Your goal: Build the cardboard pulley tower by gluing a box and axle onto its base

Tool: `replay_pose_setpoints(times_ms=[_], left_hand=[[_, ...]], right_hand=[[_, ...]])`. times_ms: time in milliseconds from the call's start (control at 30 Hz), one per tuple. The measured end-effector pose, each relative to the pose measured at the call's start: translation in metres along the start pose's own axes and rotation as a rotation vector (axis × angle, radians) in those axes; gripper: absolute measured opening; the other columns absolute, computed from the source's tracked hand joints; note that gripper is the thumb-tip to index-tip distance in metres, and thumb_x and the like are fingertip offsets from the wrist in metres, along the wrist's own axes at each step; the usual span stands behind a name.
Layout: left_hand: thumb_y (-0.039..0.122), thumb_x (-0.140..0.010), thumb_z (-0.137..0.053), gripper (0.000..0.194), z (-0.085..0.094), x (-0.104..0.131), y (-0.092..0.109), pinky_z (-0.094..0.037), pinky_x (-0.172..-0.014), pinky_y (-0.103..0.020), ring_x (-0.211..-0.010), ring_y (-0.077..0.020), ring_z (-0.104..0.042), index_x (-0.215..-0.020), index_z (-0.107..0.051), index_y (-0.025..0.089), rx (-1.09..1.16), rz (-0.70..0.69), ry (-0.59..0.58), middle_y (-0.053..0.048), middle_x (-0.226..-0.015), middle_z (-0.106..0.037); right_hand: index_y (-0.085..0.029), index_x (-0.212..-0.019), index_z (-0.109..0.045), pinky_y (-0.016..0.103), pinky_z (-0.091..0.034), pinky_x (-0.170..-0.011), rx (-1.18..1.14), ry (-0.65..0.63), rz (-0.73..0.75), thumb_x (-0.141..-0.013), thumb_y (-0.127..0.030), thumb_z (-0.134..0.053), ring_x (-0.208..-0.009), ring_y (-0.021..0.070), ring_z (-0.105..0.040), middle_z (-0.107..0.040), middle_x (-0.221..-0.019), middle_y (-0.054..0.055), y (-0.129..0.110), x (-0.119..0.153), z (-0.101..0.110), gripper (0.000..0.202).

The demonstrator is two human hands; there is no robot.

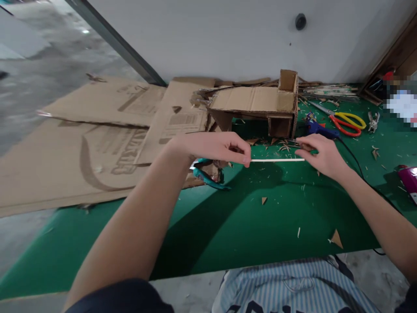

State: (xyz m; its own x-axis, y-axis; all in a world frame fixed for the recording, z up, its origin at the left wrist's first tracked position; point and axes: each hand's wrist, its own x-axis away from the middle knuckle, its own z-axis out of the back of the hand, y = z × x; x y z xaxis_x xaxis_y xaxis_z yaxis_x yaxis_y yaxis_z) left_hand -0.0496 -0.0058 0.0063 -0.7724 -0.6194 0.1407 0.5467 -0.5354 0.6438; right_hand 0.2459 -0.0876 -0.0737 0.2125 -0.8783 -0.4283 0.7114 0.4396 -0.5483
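My left hand (230,148) is closed on one end of a thin white stick (276,160), held level above the green tabletop. The stick's other end reaches the thumb of my right hand (321,154). My right fingers are curled around a slim dark metal tool (291,140), mostly hidden by the hand; its exact kind is unclear. Behind both hands stands a cardboard structure (247,99) with an opening in front. Below my left wrist lie teal-handled pliers (210,179). Pale shavings and cardboard scraps are scattered near the structure.
Large cardboard sheets (107,152) cover the left side. To the right lie a blue glue gun (321,129) with a cable, red-and-yellow scissors (348,124) and small metal pliers (373,121). A bundle of thin sticks (332,91) is by the wall; a magenta object (408,180) is at right.
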Motion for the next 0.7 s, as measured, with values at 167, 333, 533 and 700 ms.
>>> replay_pose_setpoints(times_ms=[167,333,533,700], left_hand=[[0.055,-0.084,-0.068,0.037,-0.013,-0.004,0.002,-0.044,-0.058,-0.024,-0.056,-0.0145,-0.058,-0.07,-0.068,0.021,-0.003,0.024,-0.074,-0.001,-0.061,-0.064],[0.048,-0.088,-0.063,0.035,-0.015,-0.012,-0.01,-0.038,-0.052,-0.024,-0.055,-0.0142,-0.058,-0.067,-0.063,0.021,0.0,0.089,-0.395,-0.002,-0.064,-0.067],[0.05,-0.09,-0.059,0.038,-0.032,-0.022,-0.017,-0.033,-0.051,-0.026,-0.053,-0.0142,-0.051,-0.066,-0.06,0.021,-0.173,0.157,-0.373,-0.001,-0.063,-0.064],[0.046,-0.094,-0.057,0.041,-0.036,-0.018,-0.003,-0.027,-0.051,-0.029,-0.049,-0.0141,-0.045,-0.061,-0.057,0.021,-0.257,0.09,-0.2,0.0,-0.056,-0.057]], right_hand=[[-0.012,-0.121,-0.072,0.041,-0.039,-0.081,0.695,-0.292,0.12,-0.107,-0.036,-0.045,-0.101,0.0298,-0.059,-0.074,-0.111,0.015,-0.014,0.004,0.004,0.038],[-0.011,-0.11,-0.073,0.038,-0.031,-0.075,0.919,-0.367,0.077,-0.1,-0.009,-0.046,-0.095,0.0283,-0.057,-0.072,-0.107,0.015,-0.009,0.002,0.009,0.029],[-0.011,-0.106,-0.073,0.037,-0.03,-0.074,0.929,-0.387,0.054,-0.091,0.001,-0.051,-0.094,0.0283,-0.057,-0.071,-0.103,0.014,-0.009,0.002,0.007,0.03],[-0.01,-0.099,-0.073,0.038,-0.028,-0.072,0.935,-0.335,0.054,-0.096,-0.004,-0.046,-0.092,0.0288,-0.056,-0.071,-0.097,0.015,-0.012,0.002,0.004,0.028]])
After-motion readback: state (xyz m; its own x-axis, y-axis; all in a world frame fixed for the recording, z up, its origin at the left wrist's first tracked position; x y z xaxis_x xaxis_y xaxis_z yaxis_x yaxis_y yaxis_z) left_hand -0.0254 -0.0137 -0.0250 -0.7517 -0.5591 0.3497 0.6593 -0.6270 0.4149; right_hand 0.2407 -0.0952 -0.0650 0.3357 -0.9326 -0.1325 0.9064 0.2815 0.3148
